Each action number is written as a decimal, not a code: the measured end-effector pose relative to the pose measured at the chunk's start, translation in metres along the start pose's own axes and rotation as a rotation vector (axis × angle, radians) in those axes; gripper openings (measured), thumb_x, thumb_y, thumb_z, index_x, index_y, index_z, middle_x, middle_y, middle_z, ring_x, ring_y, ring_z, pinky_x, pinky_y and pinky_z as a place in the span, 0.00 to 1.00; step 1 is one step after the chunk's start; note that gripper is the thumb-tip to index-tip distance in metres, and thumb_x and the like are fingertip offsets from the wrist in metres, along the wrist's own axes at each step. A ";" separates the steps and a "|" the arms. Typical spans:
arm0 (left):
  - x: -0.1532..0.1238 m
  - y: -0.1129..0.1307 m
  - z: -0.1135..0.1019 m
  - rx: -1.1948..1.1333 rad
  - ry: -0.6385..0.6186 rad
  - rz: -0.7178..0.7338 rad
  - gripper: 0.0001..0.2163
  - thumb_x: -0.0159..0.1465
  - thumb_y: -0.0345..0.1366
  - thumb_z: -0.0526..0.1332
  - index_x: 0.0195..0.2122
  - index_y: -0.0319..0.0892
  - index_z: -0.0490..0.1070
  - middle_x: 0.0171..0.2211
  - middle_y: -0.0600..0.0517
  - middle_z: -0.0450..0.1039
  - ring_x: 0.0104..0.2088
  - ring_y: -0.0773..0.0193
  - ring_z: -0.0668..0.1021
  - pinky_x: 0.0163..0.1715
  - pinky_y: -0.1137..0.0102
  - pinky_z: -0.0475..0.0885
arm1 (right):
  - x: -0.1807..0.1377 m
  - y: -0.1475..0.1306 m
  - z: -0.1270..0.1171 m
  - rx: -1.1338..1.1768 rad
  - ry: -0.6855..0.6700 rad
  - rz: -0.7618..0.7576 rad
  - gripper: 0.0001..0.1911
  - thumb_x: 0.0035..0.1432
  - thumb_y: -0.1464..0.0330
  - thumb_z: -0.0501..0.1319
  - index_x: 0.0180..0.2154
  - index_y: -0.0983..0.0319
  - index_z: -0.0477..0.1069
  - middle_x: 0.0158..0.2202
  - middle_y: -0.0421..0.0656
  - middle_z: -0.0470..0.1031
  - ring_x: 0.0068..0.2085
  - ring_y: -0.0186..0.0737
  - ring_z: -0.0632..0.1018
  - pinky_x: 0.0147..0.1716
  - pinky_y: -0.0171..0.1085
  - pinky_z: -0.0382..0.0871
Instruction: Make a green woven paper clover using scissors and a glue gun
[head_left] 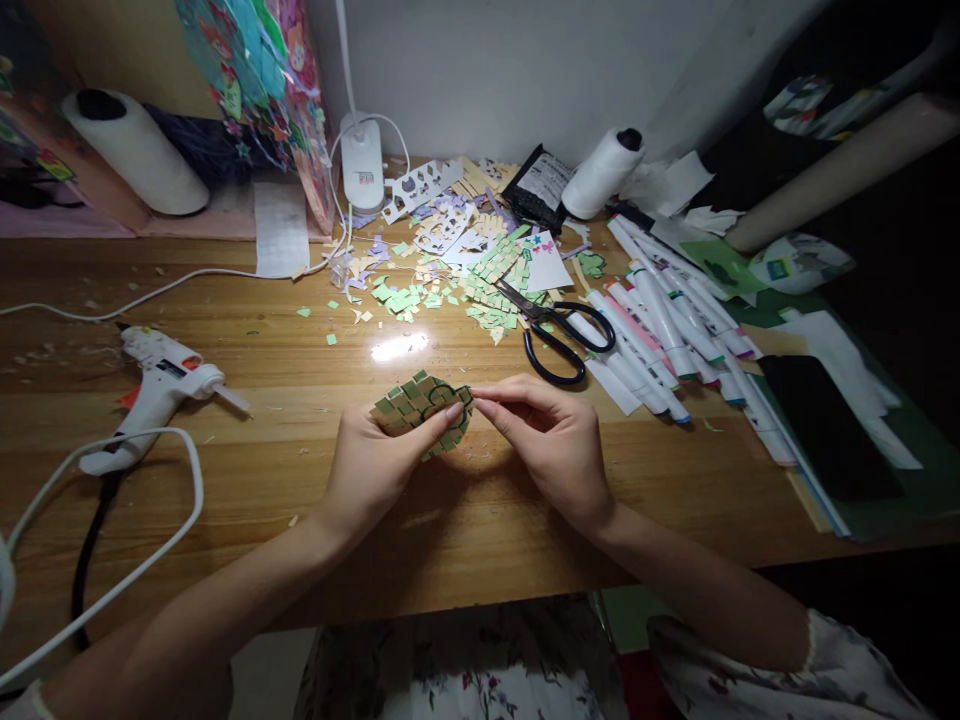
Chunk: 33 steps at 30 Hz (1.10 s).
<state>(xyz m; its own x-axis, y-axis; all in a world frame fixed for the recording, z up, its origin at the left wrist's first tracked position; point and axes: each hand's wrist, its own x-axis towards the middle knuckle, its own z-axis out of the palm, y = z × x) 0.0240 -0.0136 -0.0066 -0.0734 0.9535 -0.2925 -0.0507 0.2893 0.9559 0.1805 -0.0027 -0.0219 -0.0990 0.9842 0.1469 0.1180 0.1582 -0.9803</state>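
A woven paper piece (411, 400) of green and tan strips, with a dark curved outline drawn on it, is held up over the wooden table. My left hand (382, 455) grips it from the left, thumb pressed on its front. At its right edge my right hand (551, 440) pinches with thumb and index finger; the fingertips close on the edge or a small bit there, too small to tell apart. Black-handled scissors (559, 325) lie just beyond my right hand, blades pointing at a second woven green paper piece (499, 265).
Paper scraps (401, 295) litter the back of the table. Several markers (660, 330) and a dark phone-like slab (829, 425) lie at right. A white glue gun (161, 385) with its cable (199, 475) is at left. Thread cones (604, 172) and a white power device (362, 165) stand behind.
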 end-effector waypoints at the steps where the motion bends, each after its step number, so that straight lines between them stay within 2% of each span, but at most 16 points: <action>1: 0.000 0.001 0.000 -0.003 0.001 -0.004 0.04 0.50 0.32 0.70 0.29 0.41 0.80 0.28 0.56 0.80 0.26 0.72 0.77 0.27 0.82 0.72 | 0.000 0.000 0.000 0.006 -0.003 0.005 0.05 0.55 0.74 0.64 0.35 0.62 0.78 0.32 0.43 0.78 0.35 0.38 0.76 0.35 0.37 0.70; 7: 0.003 0.003 -0.004 -0.075 0.027 -0.070 0.07 0.51 0.36 0.70 0.28 0.39 0.77 0.25 0.56 0.78 0.25 0.74 0.75 0.27 0.82 0.71 | 0.002 0.000 -0.001 0.018 0.033 0.064 0.03 0.53 0.72 0.65 0.32 0.61 0.78 0.31 0.41 0.78 0.33 0.36 0.76 0.32 0.35 0.70; 12: 0.008 0.000 -0.008 -0.181 -0.058 -0.097 0.09 0.53 0.38 0.69 0.31 0.39 0.75 0.28 0.54 0.78 0.27 0.72 0.75 0.29 0.80 0.71 | 0.000 0.002 0.001 0.054 -0.061 0.140 0.02 0.51 0.70 0.67 0.30 0.61 0.77 0.29 0.41 0.79 0.30 0.35 0.76 0.29 0.35 0.70; 16: 0.006 -0.003 -0.007 -0.199 -0.122 -0.107 0.08 0.53 0.38 0.69 0.31 0.40 0.76 0.30 0.53 0.79 0.30 0.70 0.77 0.32 0.79 0.71 | 0.000 0.003 0.002 0.062 -0.086 0.102 0.03 0.50 0.70 0.68 0.29 0.61 0.75 0.27 0.39 0.76 0.28 0.34 0.74 0.27 0.34 0.69; 19: 0.004 -0.003 -0.008 -0.147 -0.173 -0.046 0.08 0.53 0.37 0.69 0.33 0.41 0.78 0.34 0.51 0.79 0.36 0.65 0.79 0.39 0.75 0.73 | 0.001 0.002 0.000 0.015 -0.090 -0.040 0.02 0.52 0.72 0.66 0.29 0.61 0.73 0.28 0.39 0.74 0.28 0.34 0.73 0.28 0.35 0.69; 21: 0.007 0.000 -0.013 -0.067 -0.209 -0.006 0.13 0.51 0.38 0.70 0.38 0.41 0.77 0.38 0.49 0.79 0.40 0.60 0.79 0.42 0.70 0.74 | 0.001 0.001 -0.005 -0.074 -0.050 -0.192 0.04 0.53 0.74 0.65 0.30 0.60 0.73 0.28 0.39 0.73 0.29 0.35 0.73 0.29 0.36 0.69; 23: 0.013 0.006 -0.023 0.034 -0.260 0.029 0.20 0.51 0.37 0.70 0.46 0.41 0.74 0.46 0.46 0.76 0.45 0.55 0.77 0.45 0.65 0.74 | 0.002 0.000 -0.010 -0.240 0.024 -0.370 0.07 0.52 0.76 0.65 0.32 0.58 0.72 0.29 0.40 0.73 0.31 0.37 0.73 0.31 0.39 0.69; 25: 0.020 0.013 -0.039 0.174 -0.261 0.107 0.25 0.52 0.36 0.69 0.52 0.41 0.69 0.52 0.44 0.71 0.50 0.53 0.75 0.50 0.62 0.72 | 0.002 -0.001 -0.015 -0.453 0.067 -0.556 0.09 0.52 0.76 0.64 0.34 0.57 0.72 0.30 0.40 0.74 0.32 0.39 0.74 0.33 0.41 0.69; 26: 0.022 0.017 -0.048 0.276 -0.211 0.173 0.26 0.53 0.36 0.68 0.54 0.41 0.67 0.54 0.43 0.69 0.52 0.53 0.73 0.51 0.61 0.70 | 0.002 -0.001 -0.017 -0.559 0.064 -0.634 0.09 0.52 0.76 0.64 0.35 0.56 0.72 0.30 0.40 0.75 0.33 0.40 0.74 0.34 0.42 0.69; 28: 0.021 0.023 -0.067 0.572 0.004 0.297 0.24 0.57 0.36 0.63 0.56 0.39 0.65 0.55 0.41 0.66 0.52 0.53 0.73 0.53 0.58 0.69 | 0.001 0.000 -0.018 -0.727 0.007 -0.736 0.08 0.54 0.75 0.63 0.35 0.57 0.72 0.32 0.42 0.76 0.34 0.41 0.73 0.36 0.43 0.69; 31: 0.009 0.023 -0.092 0.950 0.372 0.401 0.23 0.60 0.35 0.59 0.57 0.36 0.63 0.55 0.37 0.63 0.52 0.49 0.72 0.53 0.53 0.68 | -0.002 0.004 -0.013 -0.860 -0.130 -0.769 0.07 0.56 0.76 0.60 0.32 0.59 0.73 0.34 0.46 0.77 0.38 0.44 0.72 0.37 0.42 0.70; 33: -0.002 0.017 -0.107 1.107 0.534 0.395 0.24 0.61 0.37 0.59 0.57 0.32 0.62 0.55 0.34 0.63 0.56 0.43 0.66 0.57 0.49 0.61 | -0.004 0.007 -0.008 -0.877 -0.234 -0.769 0.08 0.57 0.77 0.59 0.31 0.61 0.73 0.35 0.48 0.76 0.39 0.44 0.71 0.37 0.41 0.70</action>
<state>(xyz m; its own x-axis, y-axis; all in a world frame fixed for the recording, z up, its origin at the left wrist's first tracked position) -0.0835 -0.0200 0.0074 -0.2938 0.9126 0.2843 0.8945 0.1576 0.4184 0.1894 -0.0050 -0.0286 -0.6069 0.5832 0.5398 0.5754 0.7910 -0.2077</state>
